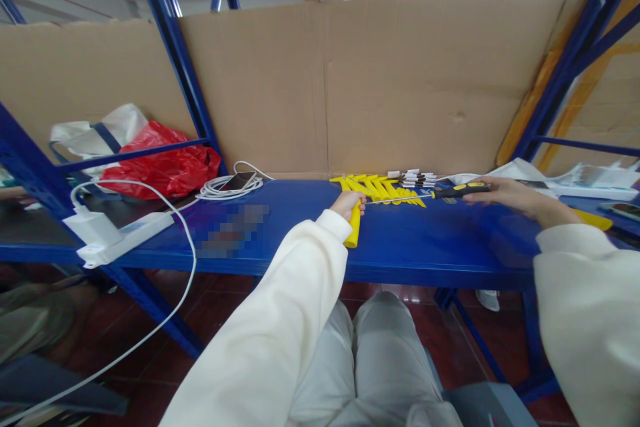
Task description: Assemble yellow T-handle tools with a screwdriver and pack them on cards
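Note:
My left hand [349, 205] is closed around a yellow piece with a rounded, handle-like lower end [353, 233]; its exact kind I cannot make out. In my right hand [510, 195] is a screwdriver [457, 191] with a black and yellow handle. Its long metal shaft lies level and points left, with the tip close to my left fingers. Whether the tip touches the yellow piece is hidden. Several thin yellow pieces [395, 190] lie in a row behind the shaft. Small white and dark-ended pieces [414, 177] are bunched beyond them.
A blue table [300, 260] stands against a cardboard panel [260, 93] between blue posts. To the left are a white power strip [135, 238], coiled white cable [220, 191] and red plastic bag [170, 163]. At the right lie another yellow piece [595, 219] and a phone [623, 211].

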Action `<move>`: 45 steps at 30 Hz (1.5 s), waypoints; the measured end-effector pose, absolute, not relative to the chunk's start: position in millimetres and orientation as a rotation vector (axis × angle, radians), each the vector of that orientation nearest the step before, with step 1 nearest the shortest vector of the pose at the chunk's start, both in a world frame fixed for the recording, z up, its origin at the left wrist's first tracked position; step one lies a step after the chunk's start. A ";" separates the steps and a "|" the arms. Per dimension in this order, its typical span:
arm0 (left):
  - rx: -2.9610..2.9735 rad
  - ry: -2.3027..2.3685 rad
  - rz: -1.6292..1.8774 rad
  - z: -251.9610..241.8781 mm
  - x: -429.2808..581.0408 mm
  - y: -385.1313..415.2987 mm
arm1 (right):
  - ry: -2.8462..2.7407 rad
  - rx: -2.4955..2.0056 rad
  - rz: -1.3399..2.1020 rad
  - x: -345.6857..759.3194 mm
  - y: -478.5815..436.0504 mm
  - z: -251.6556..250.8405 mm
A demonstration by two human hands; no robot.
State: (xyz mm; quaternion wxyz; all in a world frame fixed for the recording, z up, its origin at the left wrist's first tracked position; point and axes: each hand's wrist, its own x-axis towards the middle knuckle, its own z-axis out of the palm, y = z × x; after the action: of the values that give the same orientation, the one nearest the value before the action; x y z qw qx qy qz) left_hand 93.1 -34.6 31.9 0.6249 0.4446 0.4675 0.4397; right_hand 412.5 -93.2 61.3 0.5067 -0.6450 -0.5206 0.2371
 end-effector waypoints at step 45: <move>0.915 1.078 1.073 27.9 88.4 -26.7 | -0.222 -0.851 0.650 360.9 -47.9 45.2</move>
State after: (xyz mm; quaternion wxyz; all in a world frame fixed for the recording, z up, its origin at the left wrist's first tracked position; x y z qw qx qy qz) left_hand 88.4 -26.7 27.9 0.6312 0.3999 0.4711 0.4687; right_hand 360.9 -47.9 45.2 0.8542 -0.4044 -0.1058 0.3091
